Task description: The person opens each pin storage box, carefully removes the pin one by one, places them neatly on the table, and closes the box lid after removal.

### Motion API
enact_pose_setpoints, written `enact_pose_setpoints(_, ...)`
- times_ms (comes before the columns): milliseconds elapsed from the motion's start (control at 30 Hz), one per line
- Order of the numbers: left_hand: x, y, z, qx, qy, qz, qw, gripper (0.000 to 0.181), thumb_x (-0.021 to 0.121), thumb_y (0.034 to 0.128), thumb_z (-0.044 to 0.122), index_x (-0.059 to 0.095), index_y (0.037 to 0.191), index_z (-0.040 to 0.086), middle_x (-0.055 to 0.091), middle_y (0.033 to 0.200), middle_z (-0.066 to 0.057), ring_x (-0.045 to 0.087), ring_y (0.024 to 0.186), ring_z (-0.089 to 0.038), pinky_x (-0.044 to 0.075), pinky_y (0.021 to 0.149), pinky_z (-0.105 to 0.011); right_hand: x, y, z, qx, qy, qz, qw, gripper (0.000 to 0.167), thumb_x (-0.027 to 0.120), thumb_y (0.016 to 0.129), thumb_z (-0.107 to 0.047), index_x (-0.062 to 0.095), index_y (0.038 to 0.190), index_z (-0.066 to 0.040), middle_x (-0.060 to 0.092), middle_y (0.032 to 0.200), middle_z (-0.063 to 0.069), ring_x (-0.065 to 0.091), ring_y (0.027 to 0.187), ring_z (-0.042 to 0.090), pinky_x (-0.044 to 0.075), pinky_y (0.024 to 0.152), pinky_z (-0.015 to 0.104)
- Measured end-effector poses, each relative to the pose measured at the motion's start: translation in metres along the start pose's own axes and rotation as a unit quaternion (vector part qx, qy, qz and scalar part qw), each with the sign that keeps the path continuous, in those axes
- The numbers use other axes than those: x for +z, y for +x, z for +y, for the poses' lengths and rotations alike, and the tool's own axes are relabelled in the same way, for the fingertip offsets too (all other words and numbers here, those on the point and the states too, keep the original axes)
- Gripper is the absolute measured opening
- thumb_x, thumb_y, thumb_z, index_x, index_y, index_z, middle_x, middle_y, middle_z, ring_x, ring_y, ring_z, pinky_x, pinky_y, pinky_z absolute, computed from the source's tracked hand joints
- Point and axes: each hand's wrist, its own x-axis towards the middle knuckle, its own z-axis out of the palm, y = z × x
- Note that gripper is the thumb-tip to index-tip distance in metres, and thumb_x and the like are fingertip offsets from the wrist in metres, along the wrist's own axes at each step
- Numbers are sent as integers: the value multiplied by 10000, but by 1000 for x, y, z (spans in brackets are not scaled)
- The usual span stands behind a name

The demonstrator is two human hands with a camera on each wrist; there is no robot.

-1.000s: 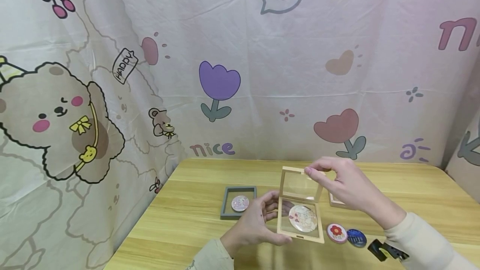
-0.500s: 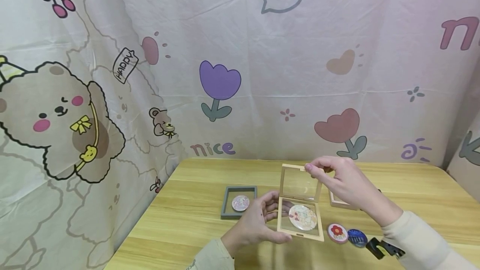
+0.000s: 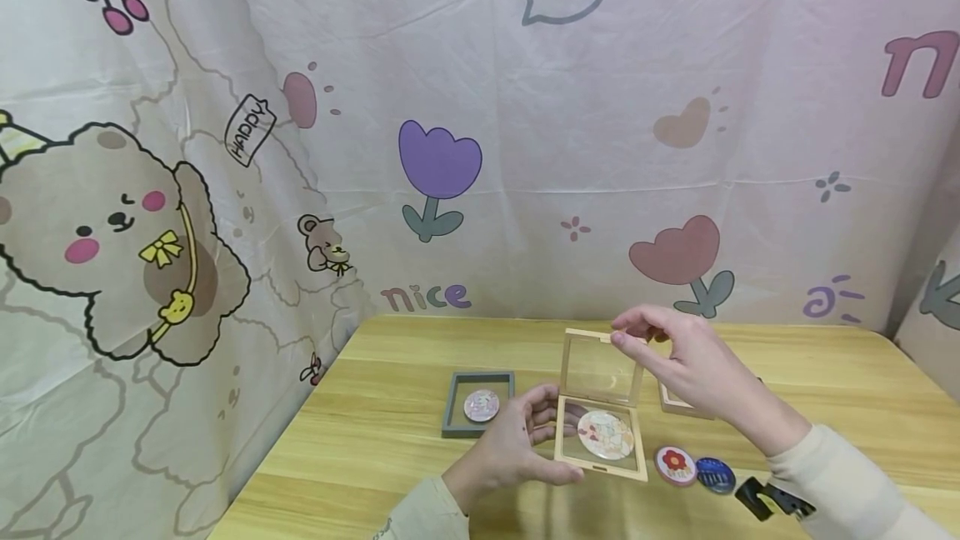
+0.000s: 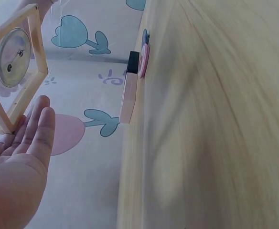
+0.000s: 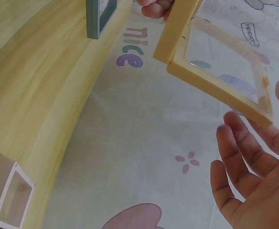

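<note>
A pale yellow hinged display frame (image 3: 600,470) with clear film windows is held up above the table, its lid (image 3: 600,368) raised. A round picture badge (image 3: 604,435) lies against the lower window; in the left wrist view the badge's back (image 4: 11,59) shows its pin fitting. My left hand (image 3: 512,448) grips the lower half from the left, thumb along the front edge and fingers behind. At the lid's upper right corner, my right hand (image 3: 693,365) pinches the edge between thumb and index finger. Its other fingers (image 5: 230,152) stay off the frame.
A grey frame (image 3: 447,415) with a pink badge (image 3: 481,406) lies left on the wooden table (image 3: 360,432). A pinkish frame (image 5: 17,195) sits behind my right hand. Right of my hands are a red-flower badge (image 3: 676,467), a blue badge (image 3: 716,476) and a black object (image 3: 756,498).
The display frame has tilted and risen very slightly, and the right index finger has lifted a little at the lid's corner. The left hand has hardly moved.
</note>
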Motion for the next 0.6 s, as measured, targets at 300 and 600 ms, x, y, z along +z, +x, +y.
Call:
enact_pose_setpoints(300, -1, 0, 1, -136, -143, 126, 9997, 821, 887, 778, -19, 491, 1496, 6, 673, 1372, -57, 690, 1232, -180, 565, 1132, -316, -12, -8, -14, -470, -183, 964, 9941, 264, 846, 913, -123, 752, 1137, -227, 715, 1105, -114, 576, 1004, 32, 456, 857, 142)
enact_pose_setpoints(600, -1, -2, 2, -249, -227, 223, 9992, 835, 865, 776, -55, 464, 1508, -9, 666, 1366, -82, 707, 1195, -218, 602, 1088, -369, -15, -23, -30, -986, -68, 486, 9939, 327, 865, 883, -100, 719, 1062, -332, 644, 940, -247, 582, 872, -18, 468, 704, 124)
